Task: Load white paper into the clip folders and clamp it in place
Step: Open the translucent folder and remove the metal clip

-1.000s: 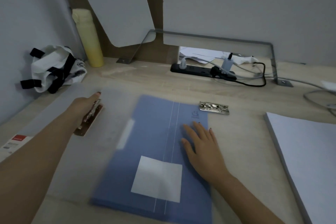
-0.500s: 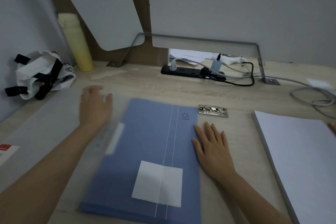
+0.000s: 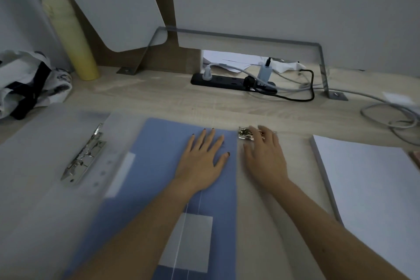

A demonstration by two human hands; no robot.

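A stack of blue clip folders (image 3: 159, 166) lies closed in front of me, with a white label near its lower end. My left hand (image 3: 202, 161) rests flat on the top folder, fingers spread. My right hand (image 3: 264, 157) lies just right of the stack, its blurred fingertips over a loose metal clip (image 3: 244, 134). To the left a translucent folder (image 3: 45, 166) lies open, its metal clamp (image 3: 84, 157) showing. A stack of white paper (image 3: 372, 188) sits at the right.
A black power strip (image 3: 227, 80) with plugs and cables runs along the desk's back. A yellow bottle (image 3: 72, 41) and a black-and-white bag (image 3: 25, 82) stand at the back left. Grey cables (image 3: 391, 116) coil at the far right.
My left hand has left the clamp of the open folder and moved right onto the blue folder. My right hand has slid off the blue folder toward the loose metal clip.
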